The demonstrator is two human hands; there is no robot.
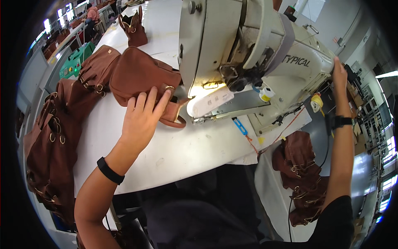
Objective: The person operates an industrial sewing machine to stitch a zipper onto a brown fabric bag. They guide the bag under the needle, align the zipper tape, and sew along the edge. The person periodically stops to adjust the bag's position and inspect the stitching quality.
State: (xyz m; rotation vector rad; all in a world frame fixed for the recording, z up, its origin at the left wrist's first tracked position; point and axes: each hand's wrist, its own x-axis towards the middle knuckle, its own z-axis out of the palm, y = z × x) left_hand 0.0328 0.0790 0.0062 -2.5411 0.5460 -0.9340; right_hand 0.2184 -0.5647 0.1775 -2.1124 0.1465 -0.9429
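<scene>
Hard-edged metal sewing machine [232,45] stands beside rounded, leathery bag [139,76].

I see bright lights [386,74] at far right. A pale wall [338,18] stands beyond the white tabletop [186,151] (curved by my lens).

Your left hand [141,118] and right hand [340,79] are both bare, and so are your forearms. Around your left wrist goes a left band [110,171], black, broad, smooth and plain. You wear a black right band [342,121] too, with a bulkier dark block on its inner side, its details too small for you to make out. Your right sleeve [336,220] is black and short, ending above the elbow. Dark, softly creased clothing [199,211] covers your middle.
</scene>
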